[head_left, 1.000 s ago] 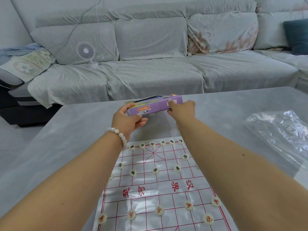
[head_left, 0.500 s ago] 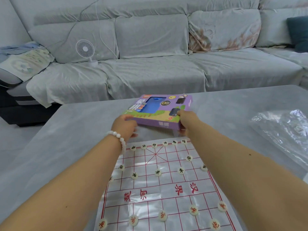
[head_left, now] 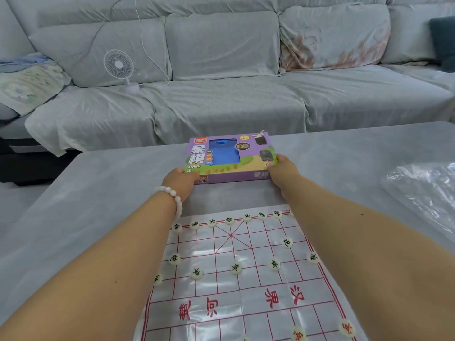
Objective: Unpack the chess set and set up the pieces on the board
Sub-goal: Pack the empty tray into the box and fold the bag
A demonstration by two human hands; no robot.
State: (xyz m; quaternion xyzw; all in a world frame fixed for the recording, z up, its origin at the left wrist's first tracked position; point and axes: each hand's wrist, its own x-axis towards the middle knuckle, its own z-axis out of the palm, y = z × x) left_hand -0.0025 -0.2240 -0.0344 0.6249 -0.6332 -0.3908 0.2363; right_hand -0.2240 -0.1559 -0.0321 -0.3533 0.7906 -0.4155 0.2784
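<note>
The left hand (head_left: 181,181), a white bead bracelet (head_left: 175,200) on its wrist, curls its fingers round the near left corner of the purple chess box (head_left: 229,157), and the right hand (head_left: 283,172) grips the near right corner with its thumb on the lid. The box lies flat on the grey table (head_left: 98,193), just beyond the far edge of the board (head_left: 246,291), a glossy sheet with red lines where pale round pieces (head_left: 235,267) stand on the crossings. Crinkled clear plastic wrap (head_left: 423,193) lies on the table to the right, and behind the table a grey sofa (head_left: 221,94) carries a small white fan (head_left: 119,66)
</note>
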